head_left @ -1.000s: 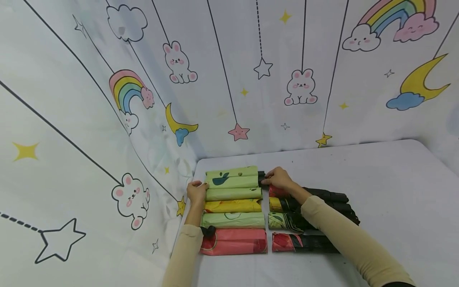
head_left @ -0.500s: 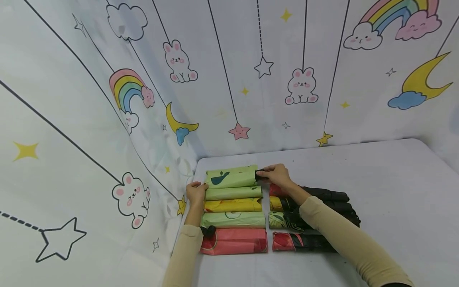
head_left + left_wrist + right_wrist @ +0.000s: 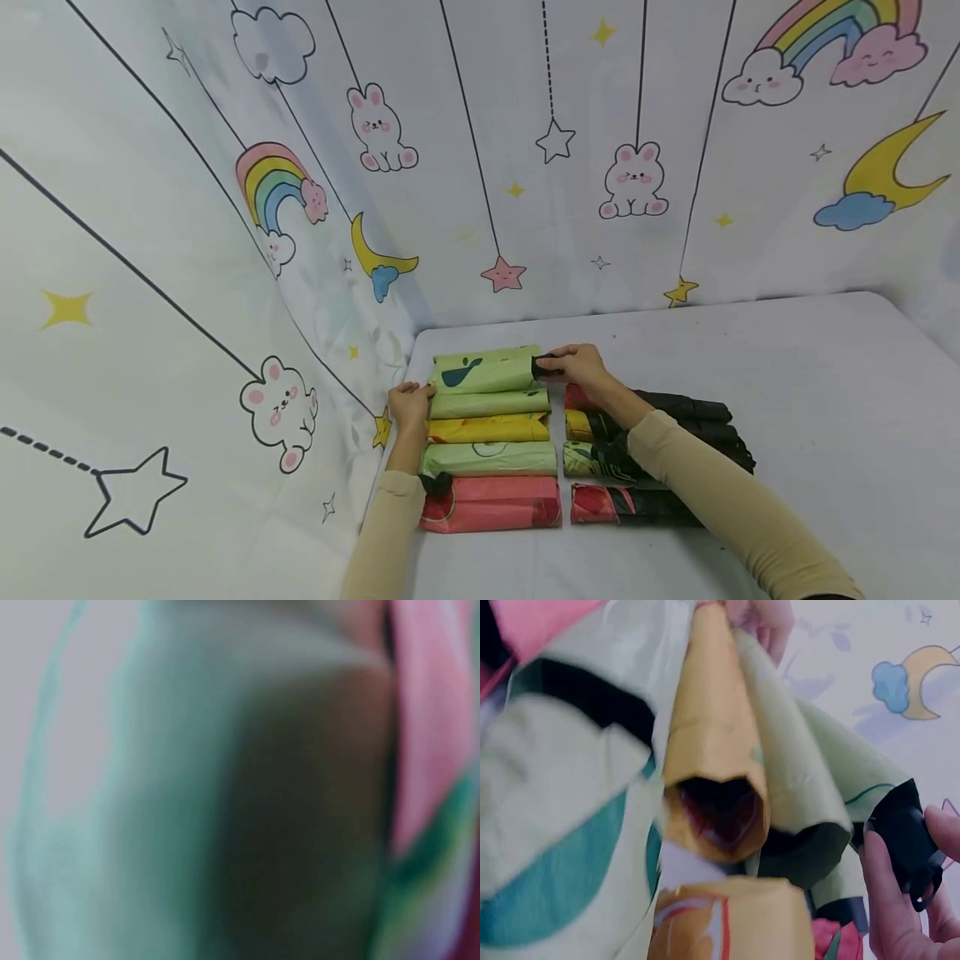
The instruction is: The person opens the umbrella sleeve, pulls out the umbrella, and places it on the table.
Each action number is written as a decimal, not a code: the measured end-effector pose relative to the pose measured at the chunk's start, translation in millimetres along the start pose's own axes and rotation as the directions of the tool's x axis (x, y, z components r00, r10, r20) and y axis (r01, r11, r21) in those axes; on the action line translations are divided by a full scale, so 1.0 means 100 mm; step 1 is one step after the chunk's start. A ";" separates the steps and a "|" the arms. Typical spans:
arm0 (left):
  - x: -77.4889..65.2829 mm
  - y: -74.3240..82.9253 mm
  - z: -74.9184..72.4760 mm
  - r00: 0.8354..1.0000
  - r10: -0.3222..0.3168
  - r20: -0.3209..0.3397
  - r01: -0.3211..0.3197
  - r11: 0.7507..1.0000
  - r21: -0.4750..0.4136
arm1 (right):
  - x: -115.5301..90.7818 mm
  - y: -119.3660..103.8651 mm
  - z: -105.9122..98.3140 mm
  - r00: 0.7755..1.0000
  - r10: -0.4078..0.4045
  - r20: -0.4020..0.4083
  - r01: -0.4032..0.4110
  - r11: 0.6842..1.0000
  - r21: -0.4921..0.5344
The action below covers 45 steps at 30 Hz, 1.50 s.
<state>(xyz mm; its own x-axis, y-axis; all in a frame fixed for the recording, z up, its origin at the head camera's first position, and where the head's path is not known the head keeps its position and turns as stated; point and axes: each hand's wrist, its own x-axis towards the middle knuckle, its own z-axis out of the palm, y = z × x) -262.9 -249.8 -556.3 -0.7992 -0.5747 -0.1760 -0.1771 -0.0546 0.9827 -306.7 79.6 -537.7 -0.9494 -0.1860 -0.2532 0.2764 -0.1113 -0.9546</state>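
At the back of the table lies a pale green printed roll (image 3: pixel 487 375). My left hand (image 3: pixel 409 404) pinches its left end, thumb and finger together. At the other end my right hand (image 3: pixel 583 365) pinches a black piece (image 3: pixel 901 829) that sticks out of the green sleeve. The right wrist view shows this piece between thumb and fingers (image 3: pixel 885 889), with a small black loop hanging from it. In front lie another green roll (image 3: pixel 491 405), a yellow one (image 3: pixel 487 429), a light green one (image 3: pixel 487 459) and a red one (image 3: pixel 491 504). The left wrist view is blurred.
To the right lies a second column of black rolls (image 3: pixel 690 407) with red, yellow and green ends, partly under my right sleeve (image 3: pixel 697 467). In the right wrist view the yellow sleeve (image 3: pixel 712 742) has a hollow end. A white printed cloth (image 3: pixel 555 233) hangs behind the white table (image 3: pixel 787 375).
Over the last second my right hand has shifted slightly left with the black piece, which sits closer to the green sleeve. My left hand has stayed at the roll's left end.
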 end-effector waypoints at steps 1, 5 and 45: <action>0.00 0.00 0.00 1.000 0.002 -0.002 -0.002 1.000 0.000 | -0.01 0.00 0.00 1.000 0.003 0.005 -0.003 1.000 0.018; 0.01 -0.01 0.01 1.000 0.007 -0.009 -0.007 1.000 -0.011 | -0.03 -0.02 0.01 1.000 0.009 0.013 -0.010 0.998 0.066; 0.03 -0.02 0.03 0.997 0.068 -0.029 -0.073 0.967 -0.246 | -0.23 -0.16 -0.33 1.000 0.029 -0.007 -0.027 0.991 0.135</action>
<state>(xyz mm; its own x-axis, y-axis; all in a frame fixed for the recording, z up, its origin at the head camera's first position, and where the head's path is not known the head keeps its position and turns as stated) -267.0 -249.1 -558.8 -0.7923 -0.6007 -0.1071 0.0284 -0.2117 0.9769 -293.7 117.7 -522.1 -0.9421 -0.1819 -0.2815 0.3198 -0.2367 -0.9174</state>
